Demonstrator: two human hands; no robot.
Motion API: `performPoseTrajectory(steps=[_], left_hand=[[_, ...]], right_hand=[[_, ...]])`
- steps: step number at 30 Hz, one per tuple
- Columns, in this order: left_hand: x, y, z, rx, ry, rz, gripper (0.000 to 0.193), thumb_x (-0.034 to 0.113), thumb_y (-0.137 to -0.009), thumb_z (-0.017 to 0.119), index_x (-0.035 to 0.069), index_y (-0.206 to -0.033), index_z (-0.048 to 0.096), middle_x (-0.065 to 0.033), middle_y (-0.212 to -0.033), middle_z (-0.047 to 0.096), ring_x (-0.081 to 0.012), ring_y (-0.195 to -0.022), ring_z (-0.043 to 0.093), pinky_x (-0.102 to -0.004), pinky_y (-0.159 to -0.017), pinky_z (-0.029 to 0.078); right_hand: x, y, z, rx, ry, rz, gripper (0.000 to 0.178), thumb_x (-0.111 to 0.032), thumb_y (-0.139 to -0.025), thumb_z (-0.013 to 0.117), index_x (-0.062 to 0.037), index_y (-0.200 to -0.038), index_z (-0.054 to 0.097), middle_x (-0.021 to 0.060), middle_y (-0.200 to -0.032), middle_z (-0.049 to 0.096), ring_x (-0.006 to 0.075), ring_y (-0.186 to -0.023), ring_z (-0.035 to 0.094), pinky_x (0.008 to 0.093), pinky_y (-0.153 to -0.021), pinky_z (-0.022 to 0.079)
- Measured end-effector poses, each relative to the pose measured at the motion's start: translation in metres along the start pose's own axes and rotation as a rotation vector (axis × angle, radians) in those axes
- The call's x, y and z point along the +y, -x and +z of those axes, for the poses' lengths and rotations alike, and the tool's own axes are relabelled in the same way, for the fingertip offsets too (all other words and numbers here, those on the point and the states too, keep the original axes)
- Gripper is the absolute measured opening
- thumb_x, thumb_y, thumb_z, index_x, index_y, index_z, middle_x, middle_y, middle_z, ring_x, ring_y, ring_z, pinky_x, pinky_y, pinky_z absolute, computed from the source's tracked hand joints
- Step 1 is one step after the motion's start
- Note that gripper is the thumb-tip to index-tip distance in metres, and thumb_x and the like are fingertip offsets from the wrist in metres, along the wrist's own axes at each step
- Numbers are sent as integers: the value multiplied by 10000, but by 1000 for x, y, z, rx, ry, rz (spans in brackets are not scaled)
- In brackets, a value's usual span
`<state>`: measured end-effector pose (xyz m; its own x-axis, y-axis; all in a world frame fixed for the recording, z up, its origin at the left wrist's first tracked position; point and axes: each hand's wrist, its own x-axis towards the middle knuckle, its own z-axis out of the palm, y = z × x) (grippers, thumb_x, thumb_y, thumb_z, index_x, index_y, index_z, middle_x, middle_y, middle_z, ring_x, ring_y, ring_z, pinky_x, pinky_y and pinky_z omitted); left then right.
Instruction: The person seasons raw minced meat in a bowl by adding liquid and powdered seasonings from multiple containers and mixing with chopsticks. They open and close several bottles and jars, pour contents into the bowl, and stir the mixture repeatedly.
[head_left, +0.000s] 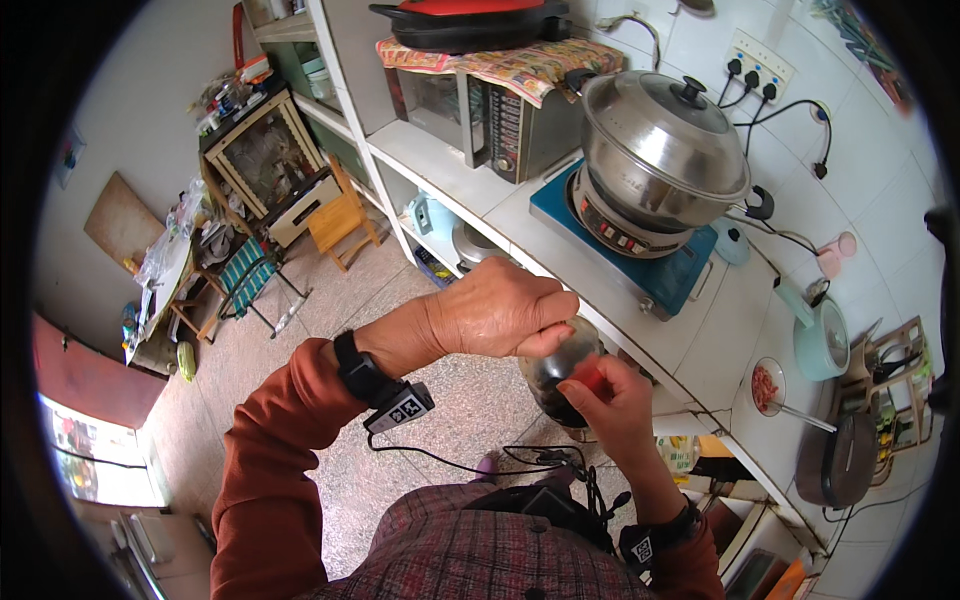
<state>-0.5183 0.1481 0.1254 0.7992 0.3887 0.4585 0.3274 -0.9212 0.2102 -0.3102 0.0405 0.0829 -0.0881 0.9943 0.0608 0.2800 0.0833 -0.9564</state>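
Note:
My left hand (505, 310) is closed in front of my body, its fingers curled down at the upper edge of a dark, shiny, rounded vessel (545, 378). What lies inside those fingers, if anything, is hidden. Beside it and slightly lower, my right hand (618, 405) pinches a small red piece (598, 374) between thumb and fingers. This red piece overlaps the vessel in view; whether it is joined to it cannot be seen. Both hands are over the floor, just off the counter's front edge.
A lidded steel pot (665, 150) stands on an electric stove (625, 230) on the white counter (690, 340). Farther right are a glass bowl of chopped red food (768, 387) and a pale green pan (822, 340). A microwave (500, 120) stands beyond; a wooden chair (340, 222) is at left.

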Motion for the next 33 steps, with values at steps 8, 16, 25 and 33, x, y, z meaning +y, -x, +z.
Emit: performPoseTrajectory(steps=[8, 16, 25, 33], left_hand=[[12, 2, 39, 69, 1, -188, 102, 198, -857, 569, 103, -822, 554, -69, -631, 602, -282, -570, 623, -396, -499, 491], [28, -18, 44, -120, 62, -293, 364, 449, -929, 570, 88, -966, 542, -105, -753, 657, -342, -684, 651, -424, -597, 524], [37, -28, 66, -134, 129, -345, 250, 268, -931, 623, 57, -1021, 523, -139, -758, 648, -344, -684, 663, -397, -593, 522], [51, -55, 80, -262, 216, -557, 345, 355, -954, 578, 35, -1085, 561, -170, -882, 683, -335, -798, 678, -375, -698, 531]], right_hand=[[28, 10, 2, 80, 170, -10, 234, -162, -801, 786, -1, -854, 625, -10, -636, 513, 70, -604, 432, 259, -569, 403], [44, 21, -19, 122, 179, 57, 256, -195, -805, 779, -5, -835, 609, 11, -651, 504, 85, -616, 445, 270, -581, 406], [51, 34, -27, 226, 111, 52, 273, -214, -800, 782, -20, -808, 591, 29, -648, 518, 108, -607, 464, 290, -575, 413], [61, 46, -42, 342, 191, 23, 300, -241, -785, 791, -13, -842, 605, 76, -652, 558, 150, -586, 503, 302, -571, 429]])
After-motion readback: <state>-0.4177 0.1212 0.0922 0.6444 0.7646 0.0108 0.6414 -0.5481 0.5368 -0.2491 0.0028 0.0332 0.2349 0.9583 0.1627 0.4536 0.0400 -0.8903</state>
